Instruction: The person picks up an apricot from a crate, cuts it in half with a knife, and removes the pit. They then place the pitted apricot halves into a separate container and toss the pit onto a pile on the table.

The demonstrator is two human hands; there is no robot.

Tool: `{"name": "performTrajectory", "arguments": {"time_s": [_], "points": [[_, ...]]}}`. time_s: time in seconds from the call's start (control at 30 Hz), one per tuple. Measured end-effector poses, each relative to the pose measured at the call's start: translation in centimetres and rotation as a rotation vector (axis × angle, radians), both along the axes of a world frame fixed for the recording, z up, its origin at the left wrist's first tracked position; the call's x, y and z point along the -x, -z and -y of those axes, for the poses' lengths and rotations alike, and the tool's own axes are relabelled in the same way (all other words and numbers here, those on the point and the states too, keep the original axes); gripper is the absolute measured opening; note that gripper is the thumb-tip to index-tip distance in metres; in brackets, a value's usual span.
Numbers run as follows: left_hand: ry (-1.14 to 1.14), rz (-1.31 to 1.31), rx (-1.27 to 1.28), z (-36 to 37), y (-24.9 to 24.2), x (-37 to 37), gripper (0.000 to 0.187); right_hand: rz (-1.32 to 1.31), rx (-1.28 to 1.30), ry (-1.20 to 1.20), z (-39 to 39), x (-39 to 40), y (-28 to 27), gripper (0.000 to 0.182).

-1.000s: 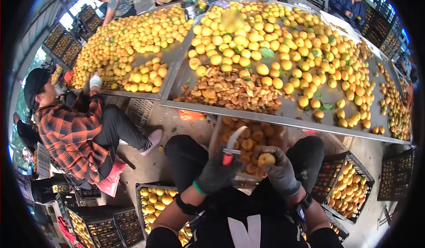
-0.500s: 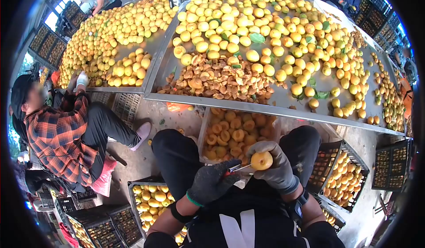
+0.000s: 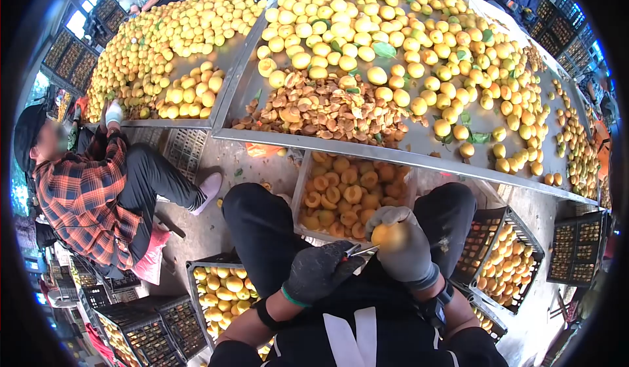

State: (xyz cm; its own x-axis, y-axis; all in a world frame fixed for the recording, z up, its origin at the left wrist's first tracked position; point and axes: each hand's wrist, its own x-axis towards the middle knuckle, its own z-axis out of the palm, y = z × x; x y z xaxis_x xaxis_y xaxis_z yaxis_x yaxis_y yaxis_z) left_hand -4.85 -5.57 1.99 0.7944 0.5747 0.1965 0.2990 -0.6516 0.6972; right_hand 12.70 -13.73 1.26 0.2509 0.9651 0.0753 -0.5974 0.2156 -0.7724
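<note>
My left hand (image 3: 319,272), in a dark glove, is closed round a small knife (image 3: 350,252) whose metal blade points toward the fruit. In a grey glove, my right hand (image 3: 407,252) grips a yellow fruit (image 3: 388,236); the fruit is partly blurred. The blade tip lies close to the fruit, and whether they touch is unclear. Just beyond my hands, between my knees, a pale crate (image 3: 298,203) holds halved orange fruit (image 3: 354,194).
A metal table (image 3: 308,143) ahead bears whole yellow fruit (image 3: 377,75) and a brown heap of pieces (image 3: 327,108). Black crates of fruit stand left (image 3: 191,288) and right (image 3: 527,236). A person in a checked shirt (image 3: 85,200) sits at left; others work farther back.
The knife blade has drawn back slightly from the fruit. My right hand and the fruit have shifted slightly. The whole view has also shifted a little.
</note>
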Motion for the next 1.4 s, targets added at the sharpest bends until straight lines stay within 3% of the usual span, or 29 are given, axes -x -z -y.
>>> {"name": "performTrajectory", "arguments": {"time_s": [0.43,0.53,0.6,0.67,0.9,1.03,1.4], "points": [[0.001,0.029,0.058,0.5,0.3,0.5,0.024,-0.203,0.001,-0.036,0.3,0.6,0.1,0.049],[-0.020,0.027,0.000,0.7,0.5,0.4,0.027,-0.182,-0.038,-0.019,0.1,0.6,0.1,0.049],[-0.045,0.008,-0.171,0.6,0.6,0.4,0.029,-0.158,-0.021,0.001,0.2,0.7,0.2,0.049],[-0.042,0.002,-0.155,0.5,0.5,0.3,0.029,-0.131,-0.006,0.024,0.1,0.6,0.4,0.049],[-0.014,-0.033,0.081,-0.1,-0.1,0.8,0.030,-0.386,0.007,-0.103,0.0,0.4,0.5,0.051],[-0.009,-0.012,0.087,-0.1,-0.5,1.1,0.029,-0.586,0.067,-0.146,-0.3,0.4,0.4,0.051],[-0.056,-0.098,-0.080,0.4,0.0,1.1,0.025,-0.429,-0.034,-0.157,-0.1,0.7,0.6,0.051]]}}
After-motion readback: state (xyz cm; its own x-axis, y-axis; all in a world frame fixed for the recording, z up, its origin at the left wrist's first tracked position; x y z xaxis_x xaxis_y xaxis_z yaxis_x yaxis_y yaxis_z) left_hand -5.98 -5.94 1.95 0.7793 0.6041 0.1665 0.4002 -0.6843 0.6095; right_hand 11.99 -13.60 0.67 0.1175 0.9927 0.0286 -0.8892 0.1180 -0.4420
